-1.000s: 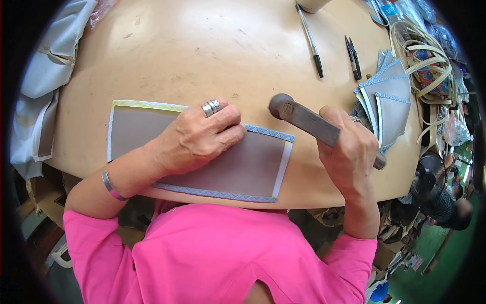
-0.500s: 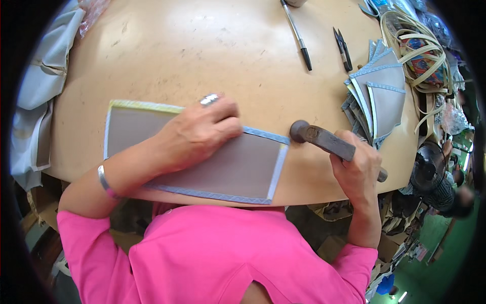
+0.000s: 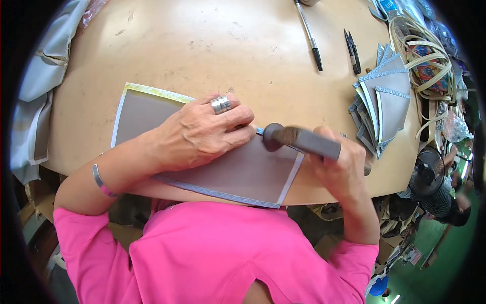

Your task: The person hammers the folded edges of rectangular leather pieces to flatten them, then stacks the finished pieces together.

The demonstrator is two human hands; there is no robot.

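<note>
The panel [image 3: 243, 169] lies beneath the left grip [image 3: 205, 129], reaching out on both sides; its long axis runs left to right, right end slanting toward the body. The left grip's fingers curl together at its far edge, probably to steady it; whether they pinch is hidden. Just right of them, the hammer [image 3: 309, 143] points its round face left above that edge, contact unclear. The right grip [image 3: 341, 164] is clamped around the hammer, seemingly for close control.

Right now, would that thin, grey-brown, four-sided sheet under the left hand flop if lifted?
The sheet would probably bend somewhat, being thin and broad. It likely feels light, showing little thickness; its patterned blue edge strips might stiffen it.
</note>
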